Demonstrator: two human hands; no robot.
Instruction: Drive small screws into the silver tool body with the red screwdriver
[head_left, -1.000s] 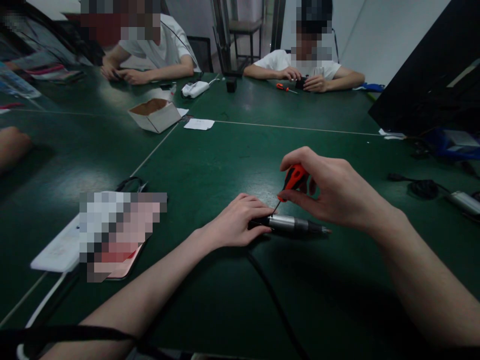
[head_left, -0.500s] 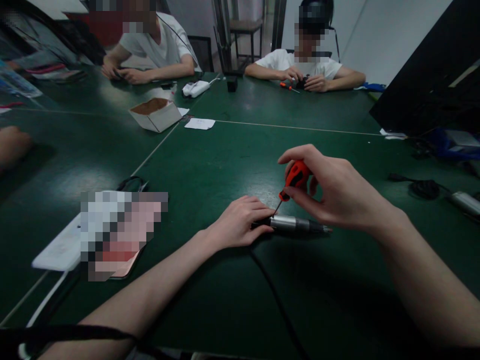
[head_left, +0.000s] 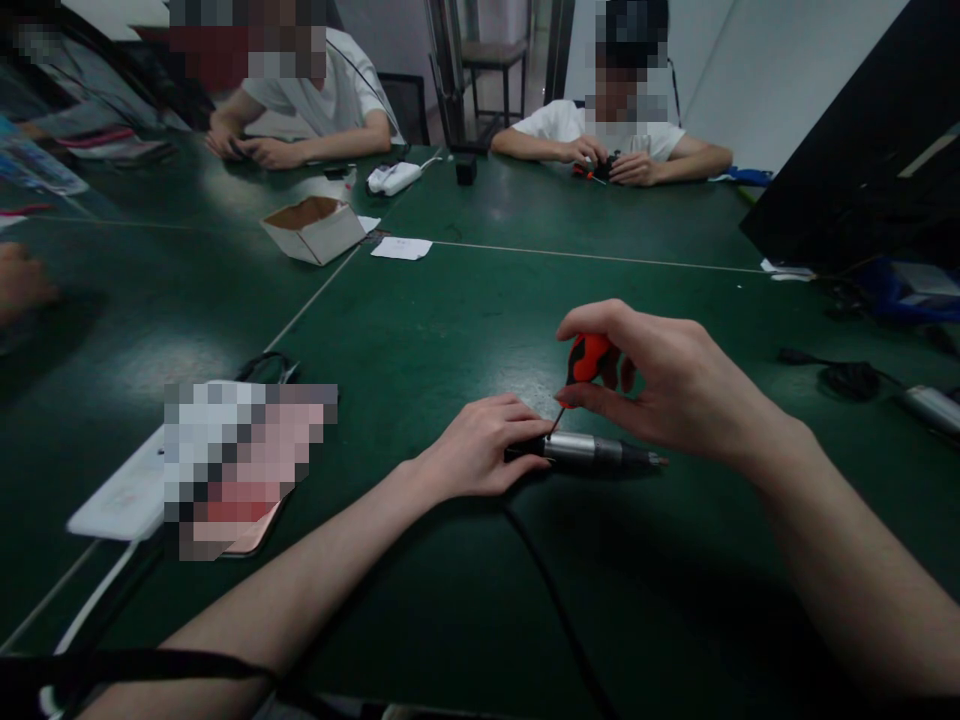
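Both our hands are busy at one slim cylindrical tool (head_left: 576, 446), silver in the middle and dark at both ends, lying on the table (head_left: 450, 330) before us. Our left hand (head_left: 484, 445) pinches its near dark end between thumb and fingers; our right hand (head_left: 664, 385) grasps an orange-and-black screwdriver (head_left: 588, 357), tilted, its shaft appearing to meet the tool just beside our left fingertips. We judge the screwdriver work to be under way, not finished: the driver is in place, and we see no part lying loose beside the tool. Whether a screw is turning, or how many are left, we cannot tell.

Our own left hand is the chief obstruction, covering that end. A black cable (head_left: 551, 590) runs from beneath it towards us. Well to the left lie a pink phone-like slab (head_left: 262, 525) and a white flat device (head_left: 112, 500); farther off stands an open box (head_left: 319, 238).
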